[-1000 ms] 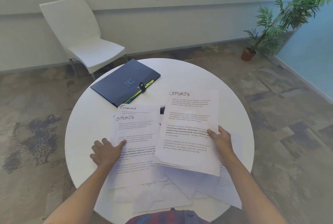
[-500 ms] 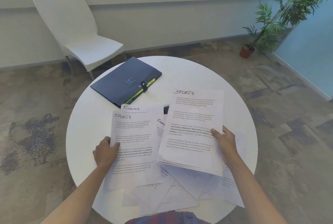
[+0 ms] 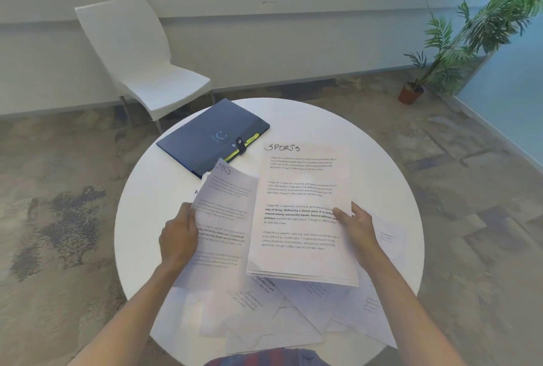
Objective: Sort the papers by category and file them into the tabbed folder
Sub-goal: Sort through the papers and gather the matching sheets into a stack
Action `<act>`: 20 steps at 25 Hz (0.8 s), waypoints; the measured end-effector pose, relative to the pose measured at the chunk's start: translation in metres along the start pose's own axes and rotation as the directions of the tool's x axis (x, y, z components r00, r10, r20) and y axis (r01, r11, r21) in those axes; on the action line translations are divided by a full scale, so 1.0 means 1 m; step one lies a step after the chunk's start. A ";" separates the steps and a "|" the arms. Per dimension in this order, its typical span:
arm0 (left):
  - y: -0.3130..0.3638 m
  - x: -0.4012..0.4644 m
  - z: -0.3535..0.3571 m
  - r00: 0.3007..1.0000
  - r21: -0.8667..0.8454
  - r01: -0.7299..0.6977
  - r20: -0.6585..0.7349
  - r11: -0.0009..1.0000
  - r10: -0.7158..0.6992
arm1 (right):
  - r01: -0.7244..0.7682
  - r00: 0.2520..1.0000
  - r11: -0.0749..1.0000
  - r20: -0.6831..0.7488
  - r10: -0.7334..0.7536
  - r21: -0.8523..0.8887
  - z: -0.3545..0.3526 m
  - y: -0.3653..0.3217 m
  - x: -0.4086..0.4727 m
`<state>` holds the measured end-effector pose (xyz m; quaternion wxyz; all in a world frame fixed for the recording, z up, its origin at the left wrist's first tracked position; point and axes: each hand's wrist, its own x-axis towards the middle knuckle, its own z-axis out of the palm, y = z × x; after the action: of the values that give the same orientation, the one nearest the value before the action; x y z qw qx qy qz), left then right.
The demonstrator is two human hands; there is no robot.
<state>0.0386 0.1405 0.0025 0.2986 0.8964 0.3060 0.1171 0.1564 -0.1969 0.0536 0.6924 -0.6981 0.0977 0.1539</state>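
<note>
My right hand [image 3: 357,226] holds a small stack of sheets headed SPORTS [image 3: 302,215] by its right edge, thumb on top. My left hand [image 3: 179,236] grips a single sheet headed SPORTS [image 3: 226,218] by its left edge; it is lifted off the table and tilted toward the stack. A closed dark blue tabbed folder [image 3: 210,137] with a strap and yellow-green tabs lies at the table's far left. Several loose papers [image 3: 282,315] lie scattered near the front edge, partly hidden under the held sheets.
The round white table [image 3: 379,159] carries everything. A white chair [image 3: 138,59] stands behind the table to the left. A potted plant [image 3: 458,48] stands on the floor at the far right by a blue wall.
My left hand has picked the SPORTS sheet up off the table and swung it right toward the stack. The FINANCE sheet under it is out of sight now.
</note>
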 end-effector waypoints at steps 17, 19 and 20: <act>0.125 -0.037 -0.032 0.934 -0.794 0.295 0.357 0.532 0.014 | 0.083 0.991 0.993 0.096 -0.091 0.085 0.009 -0.028 -0.025; 0.130 -0.042 -0.030 0.930 -0.779 0.303 0.367 0.549 0.007 | 0.090 0.992 0.993 0.086 -0.096 0.070 0.007 -0.027 -0.027; 0.132 -0.043 -0.030 0.930 -0.775 0.306 0.369 0.552 0.002 | 0.091 0.992 0.993 0.084 -0.097 0.069 0.006 -0.027 -0.028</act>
<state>0.0564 0.0440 0.1050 0.7360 0.6293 0.2398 0.0688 0.1389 -0.1927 0.0888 0.7248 -0.6718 0.0393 0.1480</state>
